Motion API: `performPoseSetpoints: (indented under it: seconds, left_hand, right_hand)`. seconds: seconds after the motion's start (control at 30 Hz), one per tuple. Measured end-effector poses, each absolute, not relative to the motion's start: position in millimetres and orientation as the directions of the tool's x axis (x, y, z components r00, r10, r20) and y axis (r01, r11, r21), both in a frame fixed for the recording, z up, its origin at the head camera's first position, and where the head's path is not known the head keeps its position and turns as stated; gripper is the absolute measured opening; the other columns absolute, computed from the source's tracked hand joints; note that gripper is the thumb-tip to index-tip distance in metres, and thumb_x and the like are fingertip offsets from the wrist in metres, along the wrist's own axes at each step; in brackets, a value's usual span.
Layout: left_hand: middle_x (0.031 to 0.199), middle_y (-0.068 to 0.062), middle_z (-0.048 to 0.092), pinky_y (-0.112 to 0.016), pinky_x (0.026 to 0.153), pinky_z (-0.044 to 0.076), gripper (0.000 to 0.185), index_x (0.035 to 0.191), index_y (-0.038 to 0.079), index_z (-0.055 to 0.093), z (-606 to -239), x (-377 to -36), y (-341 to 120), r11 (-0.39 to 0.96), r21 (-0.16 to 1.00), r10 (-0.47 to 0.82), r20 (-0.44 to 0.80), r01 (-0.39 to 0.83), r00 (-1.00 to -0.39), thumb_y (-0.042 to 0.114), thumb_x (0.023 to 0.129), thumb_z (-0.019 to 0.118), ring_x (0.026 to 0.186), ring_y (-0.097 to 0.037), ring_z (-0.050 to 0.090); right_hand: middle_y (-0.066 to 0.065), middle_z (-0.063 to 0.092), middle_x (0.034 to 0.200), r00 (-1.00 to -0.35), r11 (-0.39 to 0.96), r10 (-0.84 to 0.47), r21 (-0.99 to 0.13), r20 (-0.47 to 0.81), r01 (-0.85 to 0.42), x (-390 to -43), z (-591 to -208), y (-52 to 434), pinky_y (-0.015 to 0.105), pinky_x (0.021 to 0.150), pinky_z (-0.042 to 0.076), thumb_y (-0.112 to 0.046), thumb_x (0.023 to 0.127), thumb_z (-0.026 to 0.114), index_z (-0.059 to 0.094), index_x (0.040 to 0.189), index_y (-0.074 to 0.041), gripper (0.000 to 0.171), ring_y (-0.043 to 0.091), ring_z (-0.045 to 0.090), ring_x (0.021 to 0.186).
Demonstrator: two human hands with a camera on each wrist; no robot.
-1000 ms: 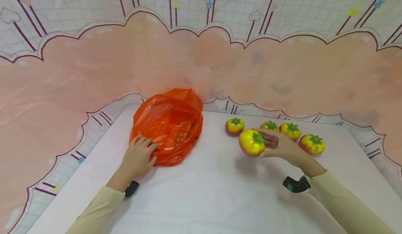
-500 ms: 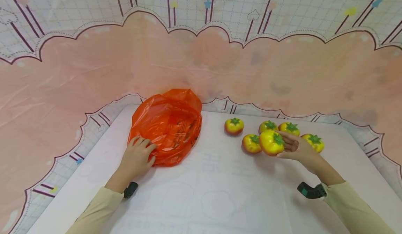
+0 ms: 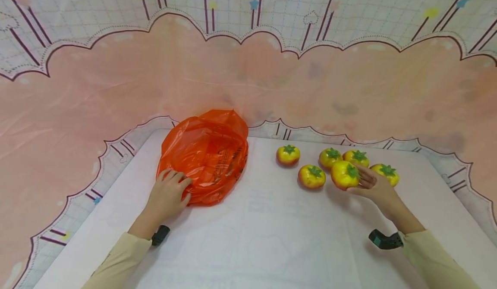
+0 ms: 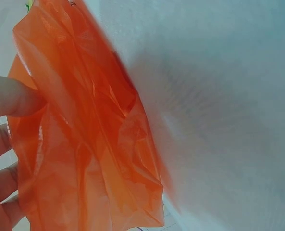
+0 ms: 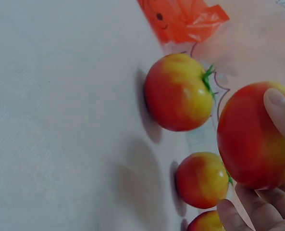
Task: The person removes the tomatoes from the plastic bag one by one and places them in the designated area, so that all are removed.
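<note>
At the left of the head view lies an orange-red plastic bag (image 3: 217,159), its mouth spread wide and dark print on it. My left hand (image 3: 167,194) grips the bag's near left rim; in the left wrist view the thumb and fingers meet the crumpled film (image 4: 84,125). My right hand (image 3: 382,190) holds a yellow-and-red tomato (image 3: 344,175) between thumb and fingers. In the right wrist view this held tomato (image 5: 253,137) hangs clear of the table, with another tomato (image 5: 178,92) resting close by.
Around the right hand sit more tomatoes: one at the back (image 3: 288,155), a nearer one (image 3: 312,177), and others (image 3: 330,157) partly behind the held one. A printed cloth (image 3: 272,86) rises behind the white table (image 3: 264,237).
My right hand has moved to the right with the tomato in it, uncovering another tomato that stands on the table. The left hand and bag stay nearly still.
</note>
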State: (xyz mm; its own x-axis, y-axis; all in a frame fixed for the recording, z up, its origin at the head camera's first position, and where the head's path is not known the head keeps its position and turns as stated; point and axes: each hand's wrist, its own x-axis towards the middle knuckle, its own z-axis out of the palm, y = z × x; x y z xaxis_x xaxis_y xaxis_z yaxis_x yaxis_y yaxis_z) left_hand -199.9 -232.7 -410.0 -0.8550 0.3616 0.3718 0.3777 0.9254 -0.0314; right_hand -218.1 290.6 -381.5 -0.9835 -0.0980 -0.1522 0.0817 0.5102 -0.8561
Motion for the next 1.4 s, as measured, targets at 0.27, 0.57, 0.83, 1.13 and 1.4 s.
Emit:
performPoseSetpoints:
  seconds: [0.27, 0.57, 0.83, 1.13, 1.4]
  left_hand:
    - [0.1, -0.015, 0.066, -0.057, 0.102, 0.036, 0.031, 0.101, 0.005, 0.069, -410, -198, -233, 0.926, -0.02, 0.356, 0.378, 0.376, -0.855, 0.018, 0.074, 0.075, 0.101, -0.033, 0.056]
    - [0.1, -0.015, 0.066, -0.057, 0.102, 0.036, 0.032, 0.101, 0.005, 0.069, -409, -198, -232, 0.928, -0.015, 0.349, 0.38, 0.372, -0.856, 0.018, 0.073, 0.076, 0.101, -0.033, 0.055]
    - [0.1, -0.014, 0.066, -0.057, 0.102, 0.036, 0.032, 0.101, 0.005, 0.069, -407, -197, -231, 0.929, -0.006, 0.344, 0.375, 0.369, -0.861, 0.017, 0.073, 0.075, 0.101, -0.033, 0.055]
    - [0.101, -0.015, 0.066, -0.057, 0.103, 0.035, 0.031, 0.101, 0.005, 0.069, -405, -197, -230, 0.932, -0.002, 0.338, 0.364, 0.362, -0.868, 0.018, 0.074, 0.075, 0.102, -0.033, 0.055]
    - [0.1, -0.015, 0.066, -0.057, 0.102, 0.036, 0.031, 0.1, 0.005, 0.069, -409, -199, -231, 0.927, -0.004, 0.347, 0.387, 0.374, -0.854, 0.018, 0.073, 0.076, 0.101, -0.033, 0.055]
  right_hand:
    - [0.025, 0.015, 0.154, -0.987, 0.516, -0.055, -0.851, -0.15, 0.101, -219, -392, 292, 0.051, 0.107, 0.032, -0.033, 0.085, 0.067, 0.013, 0.15, -0.006, 0.089, 0.045, 0.027, 0.137]
    - [0.026, 0.015, 0.154, -0.979, 0.496, -0.036, -0.854, -0.203, 0.158, -222, -403, 293, 0.054, 0.11, 0.029, -0.033, 0.086, 0.067, 0.011, 0.15, -0.002, 0.091, 0.046, 0.024, 0.138]
    - [0.027, 0.014, 0.154, -0.968, 0.472, -0.026, -0.857, -0.25, 0.208, -225, -409, 295, 0.052, 0.111, 0.027, -0.03, 0.086, 0.067, 0.009, 0.15, -0.001, 0.09, 0.044, 0.022, 0.14]
    - [0.028, 0.011, 0.154, -0.965, 0.468, -0.036, -0.858, -0.259, 0.213, -229, -412, 300, 0.055, 0.112, 0.025, -0.029, 0.086, 0.068, 0.008, 0.149, 0.0, 0.092, 0.046, 0.019, 0.14]
    - [0.032, 0.014, 0.151, -0.964, 0.44, -0.108, -0.881, -0.244, 0.174, -232, -416, 307, 0.059, 0.11, 0.024, -0.021, 0.083, 0.071, 0.018, 0.142, 0.003, 0.082, 0.049, 0.02, 0.138]
